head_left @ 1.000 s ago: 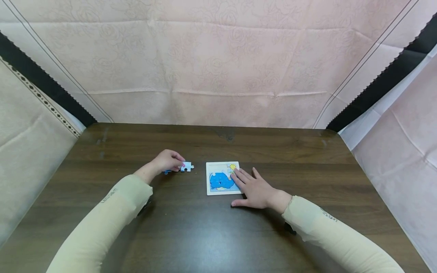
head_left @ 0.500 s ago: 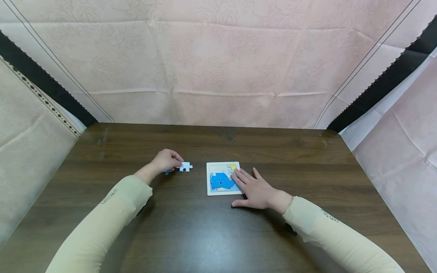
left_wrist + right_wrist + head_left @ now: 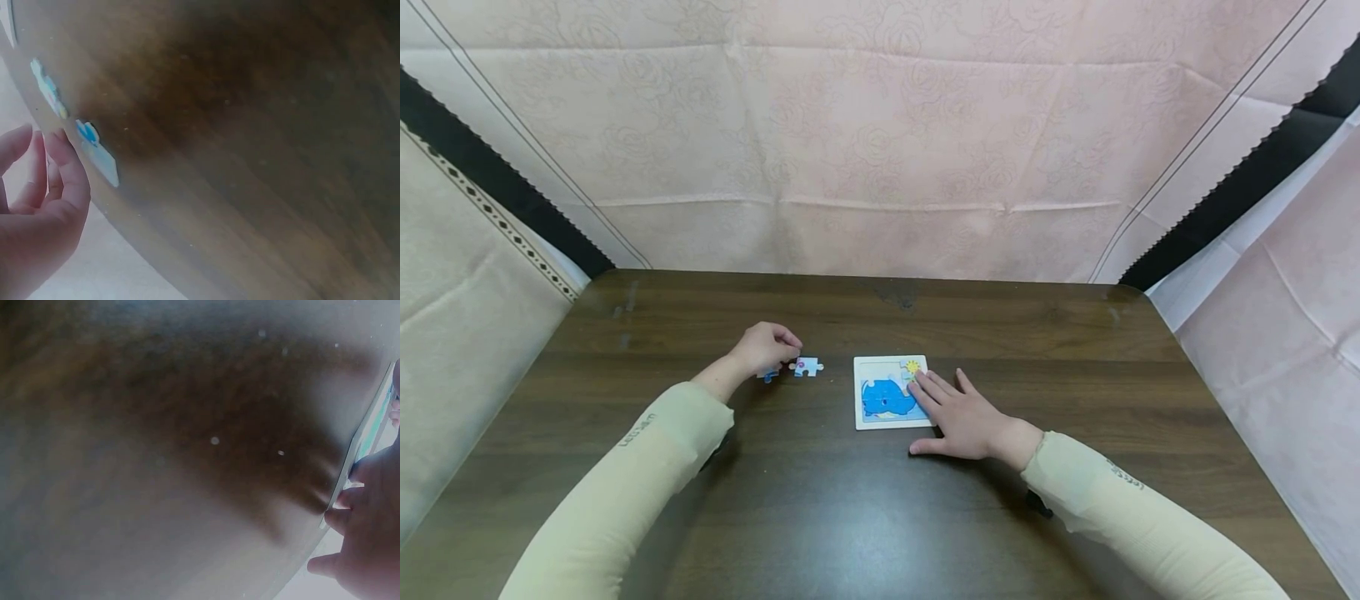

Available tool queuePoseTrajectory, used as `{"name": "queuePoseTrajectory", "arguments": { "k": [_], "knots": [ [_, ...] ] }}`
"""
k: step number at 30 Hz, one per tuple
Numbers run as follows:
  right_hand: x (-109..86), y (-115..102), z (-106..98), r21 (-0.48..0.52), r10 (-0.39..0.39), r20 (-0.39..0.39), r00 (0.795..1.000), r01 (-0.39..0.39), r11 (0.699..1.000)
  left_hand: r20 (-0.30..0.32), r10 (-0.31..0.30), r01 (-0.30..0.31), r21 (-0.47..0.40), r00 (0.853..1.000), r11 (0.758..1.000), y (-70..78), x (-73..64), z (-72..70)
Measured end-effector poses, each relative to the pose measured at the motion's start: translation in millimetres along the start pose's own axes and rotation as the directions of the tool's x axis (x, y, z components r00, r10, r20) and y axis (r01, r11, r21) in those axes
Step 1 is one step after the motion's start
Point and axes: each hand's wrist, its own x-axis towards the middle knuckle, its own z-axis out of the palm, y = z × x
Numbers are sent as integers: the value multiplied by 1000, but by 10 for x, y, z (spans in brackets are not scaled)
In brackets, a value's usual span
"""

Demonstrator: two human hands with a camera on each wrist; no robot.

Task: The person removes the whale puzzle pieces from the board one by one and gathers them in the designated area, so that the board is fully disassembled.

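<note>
Just right of the left hand (image 3: 765, 347), its fingertips narrowly parted and empty, a light-blue jigsaw piece (image 3: 807, 367) lies lengthwise parallel to the desk (image 3: 820, 500)'s far edge, left of the whale puzzle board (image 3: 858, 400) where the right hand (image 3: 961, 421) rests spread.

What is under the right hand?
The fingers of the right hand lie over the right side of the whale puzzle board; its palm is over the table. What fingers and palm cover cannot be seen.

Brown wood-grain table (image 3: 850, 517) is scuffed in places; on it are laid white-framed whale puzzle (image 3: 883, 398), pale-blue jigsaw piece (image 3: 808, 366), second piece (image 3: 767, 376) just beside.
</note>
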Motion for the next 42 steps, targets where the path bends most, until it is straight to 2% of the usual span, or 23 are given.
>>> {"name": "queuePoseTrajectory", "arguments": {
  "k": [6,14,20,27,30,36,42],
  "knots": [
    [0,3,13,13,-6,-10,1000,6,1000,32,28,-24,-96,999,995,97,57,60],
    [-2,-2,28,26,-5,-17,1000,6,1000,76,37,-18,-232,996,972,405,131,304],
    [0,-2,34,17,5,-5,1000,-4,1000,116,31,-1,-252,993,968,591,211,524],
    [6,-11,9,8,9,11,1000,-9,1000,148,49,-11,-242,988,970,729,263,737],
    [13,-13,3,0,12,20,1000,-12,1000,167,38,4,-244,985,970,770,274,812],
    [19,-4,2,-7,16,32,999,-16,1000,163,24,15,-233,986,972,790,303,902],
    [18,7,13,-9,12,30,999,-11,1000,166,30,10,-234,986,972,801,314,907]
  ]
}}
